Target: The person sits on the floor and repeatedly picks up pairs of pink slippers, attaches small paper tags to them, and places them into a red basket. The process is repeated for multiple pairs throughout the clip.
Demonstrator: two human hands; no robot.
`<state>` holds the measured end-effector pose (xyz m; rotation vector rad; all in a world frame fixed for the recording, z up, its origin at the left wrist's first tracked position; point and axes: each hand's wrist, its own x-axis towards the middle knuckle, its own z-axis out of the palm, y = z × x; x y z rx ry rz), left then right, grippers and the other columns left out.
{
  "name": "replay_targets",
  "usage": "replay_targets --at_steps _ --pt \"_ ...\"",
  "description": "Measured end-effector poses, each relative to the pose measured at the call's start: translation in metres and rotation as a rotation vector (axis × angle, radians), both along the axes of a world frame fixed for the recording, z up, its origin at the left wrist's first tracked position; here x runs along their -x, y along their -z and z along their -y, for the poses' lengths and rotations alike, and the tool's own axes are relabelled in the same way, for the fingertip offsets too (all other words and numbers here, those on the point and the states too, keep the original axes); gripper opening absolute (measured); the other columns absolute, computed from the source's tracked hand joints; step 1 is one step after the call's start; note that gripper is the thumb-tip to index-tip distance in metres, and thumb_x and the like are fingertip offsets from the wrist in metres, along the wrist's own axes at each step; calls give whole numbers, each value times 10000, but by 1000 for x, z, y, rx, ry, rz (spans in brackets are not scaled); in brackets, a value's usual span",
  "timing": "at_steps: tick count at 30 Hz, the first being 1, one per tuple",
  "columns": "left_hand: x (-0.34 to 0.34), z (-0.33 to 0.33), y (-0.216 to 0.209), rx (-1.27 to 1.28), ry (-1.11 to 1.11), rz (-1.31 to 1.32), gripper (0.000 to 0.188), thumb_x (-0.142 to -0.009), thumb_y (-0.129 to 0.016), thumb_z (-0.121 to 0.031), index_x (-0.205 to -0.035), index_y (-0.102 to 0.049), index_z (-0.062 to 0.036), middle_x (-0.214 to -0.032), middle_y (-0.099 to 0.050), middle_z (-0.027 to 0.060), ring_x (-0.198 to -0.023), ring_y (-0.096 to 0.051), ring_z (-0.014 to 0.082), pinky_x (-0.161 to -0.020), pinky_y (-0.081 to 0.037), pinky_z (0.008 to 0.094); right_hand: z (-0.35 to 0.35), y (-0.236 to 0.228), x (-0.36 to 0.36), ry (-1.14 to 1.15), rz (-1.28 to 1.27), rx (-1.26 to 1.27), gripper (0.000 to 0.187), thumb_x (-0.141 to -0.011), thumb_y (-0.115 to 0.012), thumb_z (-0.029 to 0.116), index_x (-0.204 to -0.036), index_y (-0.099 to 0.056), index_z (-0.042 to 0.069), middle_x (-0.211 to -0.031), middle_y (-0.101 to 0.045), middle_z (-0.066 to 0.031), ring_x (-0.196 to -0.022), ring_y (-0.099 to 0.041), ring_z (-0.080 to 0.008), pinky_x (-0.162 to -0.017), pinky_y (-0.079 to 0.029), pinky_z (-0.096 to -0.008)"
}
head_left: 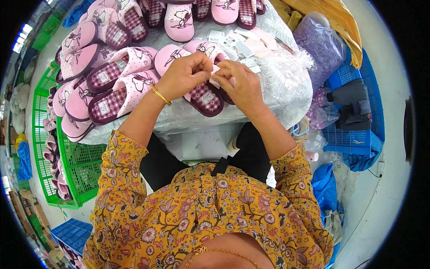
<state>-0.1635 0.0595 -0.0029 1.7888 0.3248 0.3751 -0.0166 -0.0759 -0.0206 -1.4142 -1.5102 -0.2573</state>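
Note:
Both my hands are pinched close together above a pair of pink slippers with dark checked insoles. Thumb and fingertips are pressed together on my left hand, which has a gold bangle at its wrist. Close beside it, my right hand is closed in a similar pinch. Something small and pale shows between the fingertips, but I cannot make out its kind. To the left lies another pair of pink slippers with a cartoon print. Paper tags are spread beyond my right hand, beside a bundle of white strings.
More slippers are piled along the table's left and far sides. A plastic sheet covers the table. Green crates stand at the left; a blue crate and a bag of purple material are at the right.

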Motion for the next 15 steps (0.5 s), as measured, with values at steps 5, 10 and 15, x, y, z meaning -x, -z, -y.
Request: replay_targets --at_steps 5,10,15 --pt "0 2 -5 -46 10 -29 74 -855 -599 -8 -925 -589 -30 -773 -554 -38 -691 -494 29 -621 -421 197 0 4 0 -12 18 -4 369 -734 -800 100 -1032 -582 84 -785 -710 -31 -720 -676 -221 -652 -537 -326" --pt "2 2 -9 -115 58 -56 86 -865 -572 24 -918 -576 -44 -817 -532 -57 -707 -470 8 -624 -392 177 0 4 0 -29 37 24 326 -739 -782 91 -1001 -589 81 -795 -697 -49 -736 -676 -254 -669 -541 -354" --pt "-1 0 -6 -164 57 -49 57 -842 -609 -21 -892 -597 -44 -779 -595 -11 -712 -534 64 -651 -443 222 -1 3 1 -39 28 52 326 -737 -780 89 -1001 -590 79 -803 -693 -57 -756 -678 -269 -688 -545 -369"
